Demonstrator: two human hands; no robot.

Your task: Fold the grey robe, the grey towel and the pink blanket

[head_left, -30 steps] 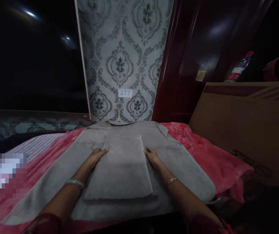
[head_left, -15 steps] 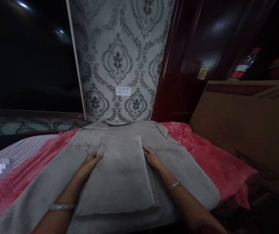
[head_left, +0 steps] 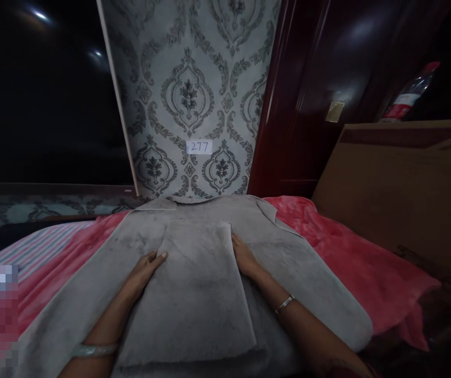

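Head view: we are resting our left hand flat and open against the left edge of the folded grey towel, which is lying just to its right. Its long axis is running away from us, atop a larger grey cloth on the bed. Our right hand, open too, is pressing the opposite edge, equally near.

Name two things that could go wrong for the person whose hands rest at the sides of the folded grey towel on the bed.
1. The left hand and right hand press only the far side edges of the folded grey towel, so the near end might sag or unfold if lifted.
2. The larger grey towel underneath could drag along, bunching on the red blanket.
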